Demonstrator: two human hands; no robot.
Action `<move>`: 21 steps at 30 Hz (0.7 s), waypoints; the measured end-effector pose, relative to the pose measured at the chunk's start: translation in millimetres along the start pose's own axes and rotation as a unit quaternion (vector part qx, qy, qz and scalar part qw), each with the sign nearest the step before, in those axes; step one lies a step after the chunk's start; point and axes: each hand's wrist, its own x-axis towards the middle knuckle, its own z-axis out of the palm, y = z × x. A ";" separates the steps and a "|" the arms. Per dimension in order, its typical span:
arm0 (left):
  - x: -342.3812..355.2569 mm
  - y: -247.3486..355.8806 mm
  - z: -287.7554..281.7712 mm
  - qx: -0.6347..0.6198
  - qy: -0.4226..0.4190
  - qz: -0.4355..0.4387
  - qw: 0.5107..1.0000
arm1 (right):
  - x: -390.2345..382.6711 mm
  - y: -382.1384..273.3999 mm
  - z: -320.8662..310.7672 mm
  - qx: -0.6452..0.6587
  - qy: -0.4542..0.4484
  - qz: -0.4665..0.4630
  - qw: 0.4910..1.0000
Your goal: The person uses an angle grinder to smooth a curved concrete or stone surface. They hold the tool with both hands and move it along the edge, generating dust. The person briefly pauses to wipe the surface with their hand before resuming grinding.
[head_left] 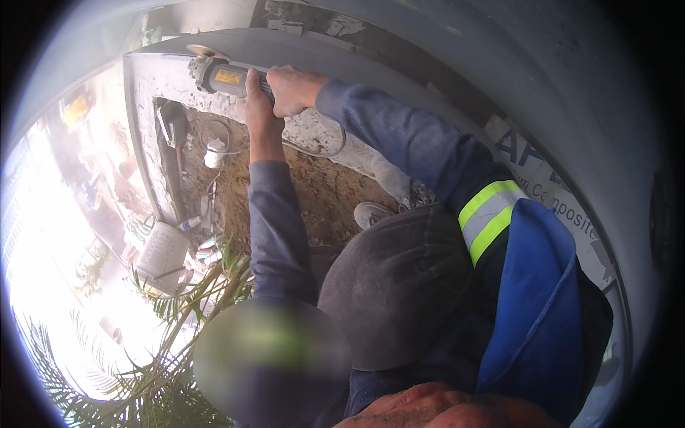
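Gripping the body of a grey angle grinder (227, 76) with a yellow label, both hands are clenched around the tool at the top of the view. The left hand (258, 107) wraps the grinder from below, its forearm in a blue-grey sleeve running down toward the lower edge, while the right hand (292, 87) closes over the rear of the tool from the right side, its arm in a blue sleeve with a yellow-and-grey reflective band (489, 217). The grinder lies just to the left of the two hands, its disc end pressed against the pale concrete edge (160, 71) of a raised, box-like planter. Below the hands, inside the planter walls, lies brown soil (321, 192); a loop of cable (314, 151) trails over the rough wall just under the right hand. Down and to the left of the left hand, a small white container (214, 153) stands on the soil; what it holds cannot be told. Farther below and left sits a pale sack or bucket (163, 255), tilted, with small bottles (191, 223) beside it, and green palm fronds (171, 335) spread beneath. A grey-clad knee (399, 285) fills the area under the right arm.
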 end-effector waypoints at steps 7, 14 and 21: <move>27.4 -1.9 -13.9 0.018 0.006 0.011 1.000 | 15.4 -5.7 0.8 -0.001 0.003 0.001 1.000; 49.2 -3.6 -27.1 -0.012 -0.027 -0.038 0.999 | 33.1 -8.1 2.3 -0.010 -0.017 0.010 1.000; 48.2 -7.0 -26.7 -0.019 -0.001 0.011 1.000 | 35.5 -9.8 4.4 -0.015 0.026 -0.021 0.999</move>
